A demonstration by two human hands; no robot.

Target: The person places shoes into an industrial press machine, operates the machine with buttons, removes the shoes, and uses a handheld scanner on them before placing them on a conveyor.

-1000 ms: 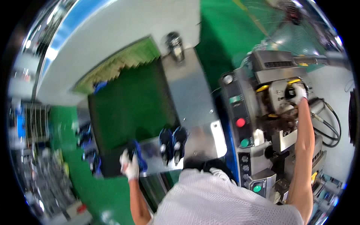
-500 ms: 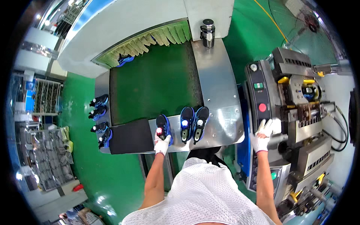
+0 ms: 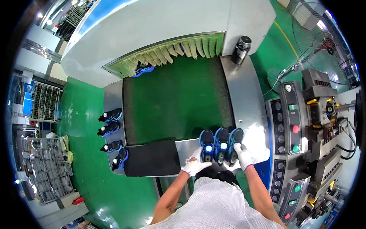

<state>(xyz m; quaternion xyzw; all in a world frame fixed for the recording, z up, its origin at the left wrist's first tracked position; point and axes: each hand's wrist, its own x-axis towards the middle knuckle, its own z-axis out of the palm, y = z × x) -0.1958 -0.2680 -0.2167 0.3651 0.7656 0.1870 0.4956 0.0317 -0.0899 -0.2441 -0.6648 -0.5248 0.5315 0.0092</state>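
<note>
Three black and blue sneakers stand side by side at the front edge of the metal table: a left sneaker point(image 3: 207, 138), a middle sneaker point(image 3: 221, 137) and a right sneaker point(image 3: 236, 136). Their toes point away from me, and bright spots glow in the left and middle ones. My left hand point(image 3: 195, 165), in a white glove, is open beside the left sneaker's heel, thumb and fingers spread. The gloved right hand point(image 3: 244, 156) rests its stretched fingers against the right sneaker's outer side near the heel; its thumb is hard to make out.
A black mat point(image 3: 151, 159) covers the table's front left. Several sneakers point(image 3: 110, 115) line the left edge. Behind lies a green conveyor belt point(image 3: 175, 99) under a fringed curtain point(image 3: 164, 55). A steel flask point(image 3: 241, 50) stands back right; a machine with buttons point(image 3: 295, 129) is at right.
My right hand has left the machine and come to the right sneaker. The left sneaker now stands close to the other two; my left hand has let go of it. The view has shifted.
</note>
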